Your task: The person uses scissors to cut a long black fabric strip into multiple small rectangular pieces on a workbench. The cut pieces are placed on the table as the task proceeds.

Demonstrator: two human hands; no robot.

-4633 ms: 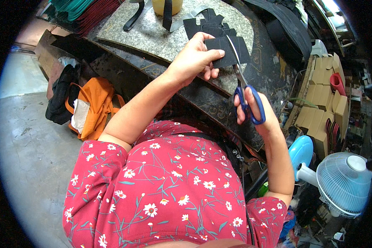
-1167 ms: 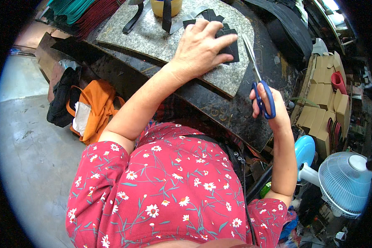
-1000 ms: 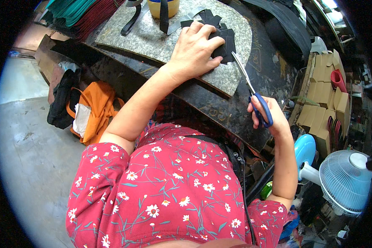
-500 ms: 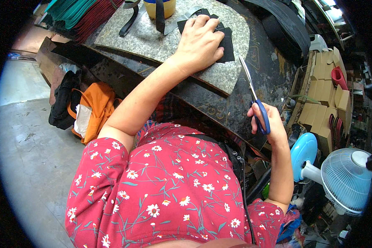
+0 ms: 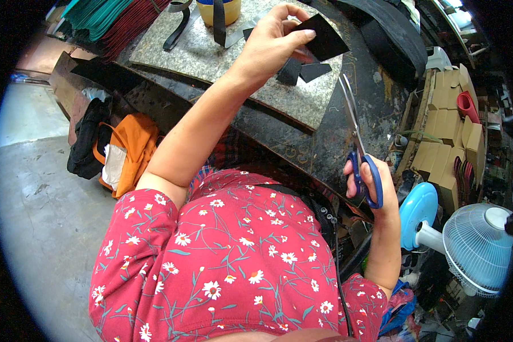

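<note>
Between thumb and fingers, my left hand pinches a flat black piece of material, raised over a speckled grey board. Below that hand, more black pieces lie loosely on the board. My right hand has its fingers through the blue handles of a pair of scissors. The scissors point away from me, their blades slightly parted, apart from the black piece. What the black material is made of I cannot tell.
A yellow tub and black strips stand at the board's far side. Teal bundles lie far left, a black coiled band far right. Cardboard boxes and a blue fan are at the right; an orange bag sits left.
My left hand has lifted one black piece off the board, uncovering others beneath. The scissors in my right hand have shifted slightly right and toward me, and their blades and handles have spread.
</note>
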